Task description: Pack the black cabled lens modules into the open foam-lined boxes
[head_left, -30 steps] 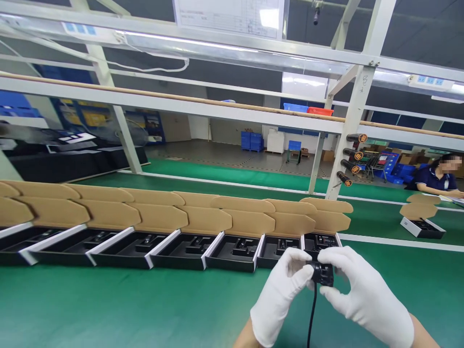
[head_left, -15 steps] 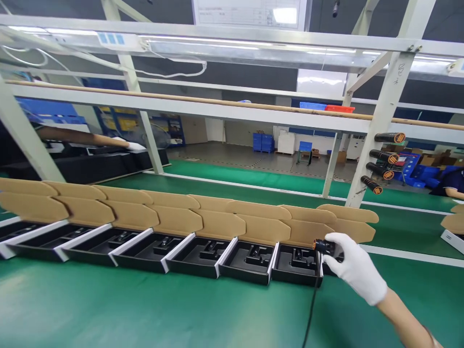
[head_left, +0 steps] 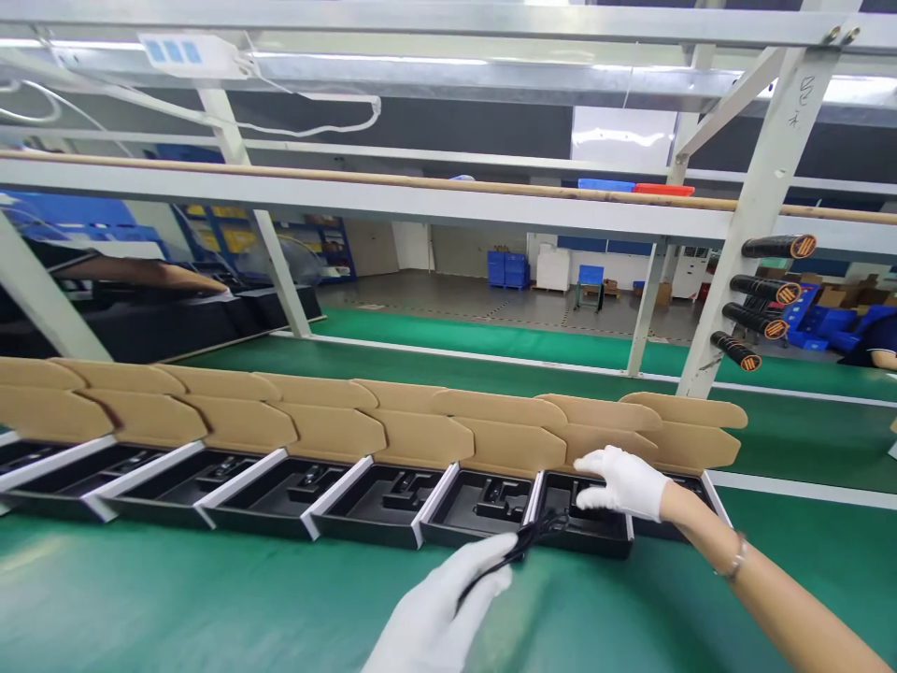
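Both my hands wear white gloves. My right hand (head_left: 620, 481) reaches into an open black tray box (head_left: 585, 531) near the right end of a long row of boxes, fingers curled down onto the insert. What it presses there is hidden. My left hand (head_left: 441, 612) sits low in front of the row, pinching a thin black cable (head_left: 522, 542) that runs up toward that same box. Each box has a black moulded insert (head_left: 491, 505) and a brown cardboard lid (head_left: 519, 444) folded back.
The overlapping open boxes stretch left along the green table (head_left: 210, 598). A white metal frame (head_left: 763, 196) with black rolls (head_left: 763, 290) on pegs stands at the right. Another person's arm (head_left: 150, 274) shows at the far left, a blue sleeve (head_left: 879, 341) at the far right.
My right hand has moved left and down into the box with the black plug. My left hand has come back into view holding the cable.
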Available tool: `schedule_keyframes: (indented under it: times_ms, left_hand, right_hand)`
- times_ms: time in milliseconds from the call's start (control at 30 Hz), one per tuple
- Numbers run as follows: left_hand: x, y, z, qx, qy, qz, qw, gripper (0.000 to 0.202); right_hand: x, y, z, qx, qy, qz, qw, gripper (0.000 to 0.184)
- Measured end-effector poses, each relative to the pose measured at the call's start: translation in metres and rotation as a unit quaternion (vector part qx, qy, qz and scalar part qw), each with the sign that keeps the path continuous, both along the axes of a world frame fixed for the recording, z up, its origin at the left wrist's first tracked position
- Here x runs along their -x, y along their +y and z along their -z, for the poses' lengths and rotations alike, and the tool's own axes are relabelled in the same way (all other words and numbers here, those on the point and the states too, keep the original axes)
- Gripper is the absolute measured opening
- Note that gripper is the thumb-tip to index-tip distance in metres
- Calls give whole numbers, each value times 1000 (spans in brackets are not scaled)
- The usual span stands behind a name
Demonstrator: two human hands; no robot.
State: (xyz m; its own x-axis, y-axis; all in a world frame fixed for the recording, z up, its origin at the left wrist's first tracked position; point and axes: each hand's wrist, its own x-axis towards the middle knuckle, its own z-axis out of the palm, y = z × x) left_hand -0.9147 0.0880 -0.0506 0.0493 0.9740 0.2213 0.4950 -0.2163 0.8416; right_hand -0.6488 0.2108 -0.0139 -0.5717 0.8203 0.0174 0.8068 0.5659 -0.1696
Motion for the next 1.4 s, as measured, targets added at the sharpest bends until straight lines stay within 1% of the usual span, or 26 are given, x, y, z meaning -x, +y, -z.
schedule_keyframes:
  times_ms: [67, 100, 133, 167, 200, 233, 267, 333, 367, 400, 433, 500, 533, 600, 667, 700, 800, 867, 933, 1000, 1067, 1133, 1200, 1267, 1333, 1400]
  left_hand:
    - [-15, 18, -27, -143, 79, 85, 983, 28]
    - [-22, 28, -37, -221, 123, 110, 961, 33]
    - [-31, 38, -45, -288, 162, 108, 938, 37]
    - [-40, 48, -50, -332, 187, 77, 921, 39]
    - [-49, 59, -52, -347, 192, 33, 917, 37]
    - [-59, 68, -51, -326, 168, 1, 930, 37]
    - [-69, 77, -47, -275, 128, -2, 953, 42]
    - [-87, 92, -36, -151, 44, 72, 985, 54]
    - [-95, 98, -30, -101, 20, 126, 987, 57]
    - [-101, 102, -25, -66, 14, 174, 982, 58]
    - [-105, 107, -21, -46, 23, 208, 977, 58]
    - [-108, 117, -18, -25, 62, 253, 965, 53]
    - [-107, 123, -18, -14, 85, 273, 958, 50]
    - [-104, 138, -17, 1, 137, 310, 941, 43]
    - [-99, 151, -11, 12, 188, 338, 922, 42]
    - [-96, 156, -6, 11, 213, 343, 915, 42]
    - [-87, 160, 17, -32, 277, 326, 903, 36]
    - [-82, 153, 33, -82, 313, 311, 894, 34]
    - [-77, 142, 48, -117, 348, 302, 880, 38]
    - [-75, 132, 59, -139, 378, 290, 868, 41]
    - [-74, 126, 66, -155, 399, 274, 861, 39]
    - [-75, 125, 69, -169, 412, 261, 857, 33]
    - [-76, 125, 71, -180, 419, 250, 854, 30]
    - [-76, 126, 70, -189, 421, 243, 853, 29]
    - [-76, 126, 69, -199, 415, 242, 854, 27]
    - [-76, 124, 67, -212, 405, 246, 855, 24]
  right_hand:
    - [9, -21, -24, 12, 93, -82, 992, 66]
    - [14, -31, -34, 18, 126, -92, 988, 59]
    - [18, -39, -40, 18, 149, -73, 986, 44]
    - [21, -45, -44, 13, 172, -32, 985, 28]
    - [22, -47, -45, 11, 201, 19, 979, 20]
    - [22, -47, -43, 25, 239, 61, 969, 18]
    - [21, -45, -39, 57, 284, 86, 953, 18]
    - [15, -37, -27, 141, 370, 86, 914, 22]
    - [10, -33, -21, 165, 399, 79, 899, 24]
    - [6, -28, -15, 160, 413, 85, 892, 24]
    - [1, -24, -10, 124, 417, 109, 894, 24]
    - [-10, -18, -1, 11, 391, 163, 906, 29]
    - [-15, -16, 4, -32, 362, 165, 917, 35]
    - [-24, -11, 13, -67, 274, 116, 952, 34]
    - [-30, -4, 25, -47, 138, 60, 988, 24]
    - [-31, -1, 32, -33, 72, 53, 995, 22]
    - [-26, 10, 55, -13, -51, 62, 997, 22]
    - [-19, 16, 67, -7, -76, 50, 996, 23]
    - [-14, 18, 70, 7, -92, 29, 995, 26]
    - [-14, 16, 66, 28, -99, -2, 995, 35]
    - [-23, 9, 57, 13, -87, -16, 996, 44]
    - [-40, -2, 51, -62, -60, 33, 996, 45]
    - [-65, -17, 55, -115, -64, 137, 982, 41]
    - [-98, -35, 71, -111, -99, 226, 963, 32]
    - [-136, -57, 94, -101, -123, 278, 947, 23]
    - [-177, -75, 115, -118, -122, 329, 929, 24]
